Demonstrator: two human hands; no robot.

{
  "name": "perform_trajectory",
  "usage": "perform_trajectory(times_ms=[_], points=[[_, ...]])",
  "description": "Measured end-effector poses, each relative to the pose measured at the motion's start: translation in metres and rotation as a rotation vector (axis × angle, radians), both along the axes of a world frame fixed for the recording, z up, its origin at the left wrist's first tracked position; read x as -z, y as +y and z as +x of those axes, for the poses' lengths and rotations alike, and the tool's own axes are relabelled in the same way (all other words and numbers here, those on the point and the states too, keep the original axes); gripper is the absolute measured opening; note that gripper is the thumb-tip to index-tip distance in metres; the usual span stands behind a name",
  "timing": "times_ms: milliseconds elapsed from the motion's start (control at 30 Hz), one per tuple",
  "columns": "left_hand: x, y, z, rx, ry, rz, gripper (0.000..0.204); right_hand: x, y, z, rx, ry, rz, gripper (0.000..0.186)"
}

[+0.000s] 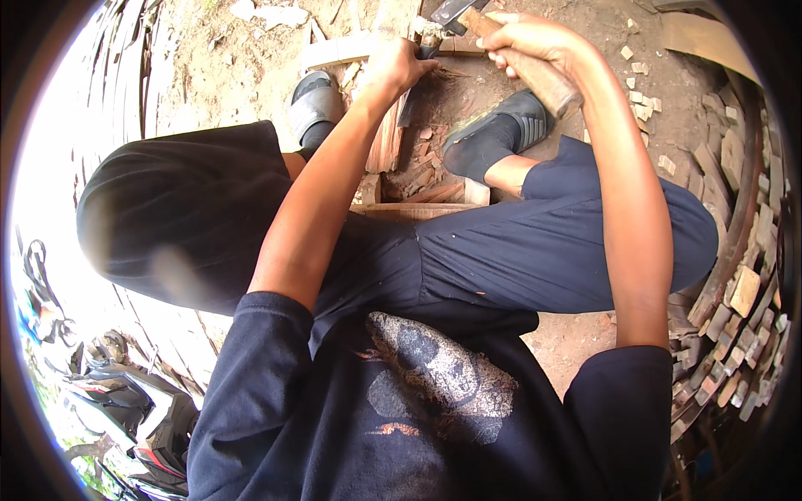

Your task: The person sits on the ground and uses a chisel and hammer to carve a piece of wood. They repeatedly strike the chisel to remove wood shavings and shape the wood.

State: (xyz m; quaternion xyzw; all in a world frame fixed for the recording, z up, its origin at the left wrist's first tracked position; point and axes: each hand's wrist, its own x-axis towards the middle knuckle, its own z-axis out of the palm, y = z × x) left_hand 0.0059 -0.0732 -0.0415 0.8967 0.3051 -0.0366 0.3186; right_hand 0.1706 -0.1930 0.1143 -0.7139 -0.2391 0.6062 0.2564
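My right hand is wrapped round the wooden handle of a hammer. Its dark metal head is at the top edge, close to my left hand. My left hand is closed on a dark, flat metal tool, which shows on both sides of the fingers; its full shape is hidden. Pale, splintered wood lies just beyond that hand. Under and below it, a reddish length of wood runs between my feet.
A pale wooden board lies across the dirt ahead. My feet wear dark slide sandals. Wood chips and small blocks are scattered at right, beside a large stack of cut wood pieces. A motorcycle stands at lower left.
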Motion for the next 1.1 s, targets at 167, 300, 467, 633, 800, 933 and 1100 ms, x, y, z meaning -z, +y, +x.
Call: perform_trajectory(times_ms=[167, 300, 467, 633, 800, 933, 1100], points=[[-0.005, -0.002, 0.001, -0.016, 0.002, -0.044, 0.047, 0.003, 0.012, 0.018, 0.119, 0.005, 0.076, 0.01], [-0.003, -0.006, 0.005, 0.004, 0.034, 0.005, 0.042, 0.013, 0.014, 0.005, 0.432, -0.118, 0.217, 0.023], [0.005, -0.001, 0.001, 0.012, 0.043, -0.054, 0.049, 0.004, 0.007, 0.001, 0.055, 0.027, 0.025, 0.018], [0.006, -0.003, 0.001, -0.008, 0.06, -0.033, 0.037, 0.006, 0.009, 0.012, 0.138, 0.053, 0.062, 0.012], [0.002, -0.003, 0.0, 0.017, -0.013, -0.022, 0.047, -0.009, 0.007, -0.007, 0.369, -0.1, 0.28, 0.023], [0.011, 0.001, 0.0, 0.021, 0.108, -0.073, 0.046, 0.002, 0.001, -0.001, 0.004, -0.081, 0.02, 0.049], [-0.002, -0.007, -0.007, 0.019, 0.035, -0.074, 0.046, -0.01, 0.002, 0.001, 0.02, -0.053, -0.006, 0.052]])
